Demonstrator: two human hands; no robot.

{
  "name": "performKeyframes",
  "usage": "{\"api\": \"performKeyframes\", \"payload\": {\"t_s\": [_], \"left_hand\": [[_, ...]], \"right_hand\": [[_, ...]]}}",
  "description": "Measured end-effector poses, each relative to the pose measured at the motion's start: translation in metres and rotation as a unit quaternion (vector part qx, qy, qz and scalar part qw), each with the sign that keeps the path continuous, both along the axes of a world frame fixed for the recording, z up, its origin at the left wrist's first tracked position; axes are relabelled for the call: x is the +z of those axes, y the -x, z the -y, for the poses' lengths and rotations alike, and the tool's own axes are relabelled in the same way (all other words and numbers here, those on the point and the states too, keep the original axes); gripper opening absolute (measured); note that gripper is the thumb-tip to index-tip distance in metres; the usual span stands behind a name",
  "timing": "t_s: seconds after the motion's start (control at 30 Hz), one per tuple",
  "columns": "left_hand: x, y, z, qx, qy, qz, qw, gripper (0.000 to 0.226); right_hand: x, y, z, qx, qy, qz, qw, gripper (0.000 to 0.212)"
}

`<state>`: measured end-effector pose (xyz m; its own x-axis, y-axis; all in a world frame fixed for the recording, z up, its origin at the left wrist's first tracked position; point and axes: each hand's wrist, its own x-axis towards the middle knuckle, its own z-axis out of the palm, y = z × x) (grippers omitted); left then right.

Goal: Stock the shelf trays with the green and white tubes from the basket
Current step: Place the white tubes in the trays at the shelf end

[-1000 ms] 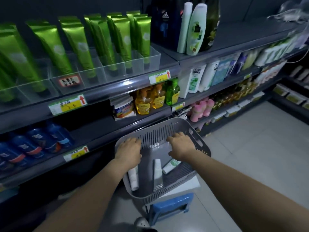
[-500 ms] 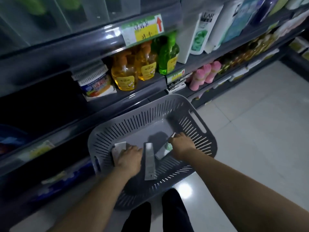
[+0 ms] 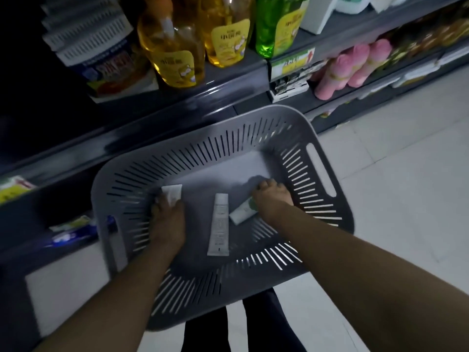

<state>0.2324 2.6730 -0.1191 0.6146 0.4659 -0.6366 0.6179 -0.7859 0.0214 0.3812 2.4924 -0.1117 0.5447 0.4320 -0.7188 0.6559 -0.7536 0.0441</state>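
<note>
A grey slotted basket (image 3: pixel 314 138) sits below me with three white tubes on its floor. My left hand (image 3: pixel 168 222) grips the left tube (image 3: pixel 173 193), whose flat end sticks out past my fingers. My right hand (image 3: pixel 271 198) curls over the right tube (image 3: pixel 242 212), which has a green mark and a white cap end showing. A third white tube (image 3: pixel 219 224) lies loose between my hands, touched by neither. The shelf trays with green tubes are out of view above.
Dark shelving runs along the left and top: yellow soap bottles (image 3: pixel 175 47), a green bottle (image 3: pixel 276 24), pink bottles (image 3: pixel 352 67), and price tags (image 3: pixel 291 63) on the shelf edges. Pale floor tiles (image 3: pixel 393 174) lie to the right. My dark trouser legs (image 3: pixel 243 326) show under the basket.
The camera has tilted down from the upper shelf to the basket. Both hands have gone from the basket's rim down to its floor and closed on the left and right tubes.
</note>
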Motion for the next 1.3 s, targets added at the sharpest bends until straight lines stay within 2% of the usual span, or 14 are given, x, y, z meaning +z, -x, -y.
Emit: {"api": "performKeyframes", "payload": {"t_s": [0.1,0.2,0.3,0.37,0.43,0.47,0.53,0.7,0.8,0.9,1.0,1.07,1.17,1.3], "left_hand": [[0.001,-0.007,-0.005,0.056,0.008,0.019,0.998,0.06],[0.006,-0.007,-0.011,0.162,0.107,0.082,0.977,0.064],[0.023,-0.011,-0.011,0.294,0.236,0.206,0.903,0.075],[0.036,-0.016,-0.008,0.372,0.311,0.231,0.843,0.093],[0.045,-0.02,-0.006,0.404,0.345,0.231,0.815,0.105],[0.049,-0.022,-0.007,0.407,0.349,0.238,0.81,0.103],[0.058,-0.024,-0.008,0.396,0.345,0.252,0.813,0.078],[0.102,-0.022,-0.007,0.407,0.348,0.291,0.793,0.039],[0.131,-0.016,-0.007,0.42,0.346,0.341,0.766,0.028],[0.163,-0.005,-0.012,0.43,0.333,0.393,0.741,0.021],[0.196,0.012,-0.021,0.436,0.321,0.433,0.721,0.02],[0.217,0.028,-0.029,0.446,0.307,0.45,0.71,0.017],[0.247,0.06,-0.047,0.444,0.287,0.48,0.7,0.018],[0.281,0.114,-0.071,0.438,0.252,0.52,0.689,0.02]], "right_hand": [[-0.002,-0.003,0.0,0.043,0.019,0.02,0.999,0.05],[-0.003,-0.003,0.003,0.032,0.055,0.004,0.998,0.048],[0.007,-0.006,0.005,-0.015,0.03,-0.043,0.998,0.042],[0.019,-0.01,0.005,-0.013,0.003,-0.058,0.998,0.042],[0.035,-0.015,0.004,-0.001,-0.036,-0.06,0.998,0.039],[0.042,-0.017,0.003,-0.01,-0.06,-0.066,0.996,0.036],[0.058,-0.021,0.0,-0.045,-0.111,-0.082,0.989,0.033],[0.094,-0.025,-0.016,-0.156,-0.248,-0.142,0.945,0.047],[0.115,-0.025,-0.032,-0.155,-0.312,-0.165,0.923,0.031],[0.14,-0.017,-0.051,-0.162,-0.376,-0.179,0.895,0.021],[0.165,-0.003,-0.076,-0.174,-0.428,-0.199,0.864,0.027],[0.18,0.01,-0.094,-0.168,-0.452,-0.195,0.854,0.037],[0.204,0.036,-0.121,-0.154,-0.48,-0.197,0.841,0.025],[0.237,0.085,-0.157,-0.097,-0.523,-0.202,0.822,0.023]]}}
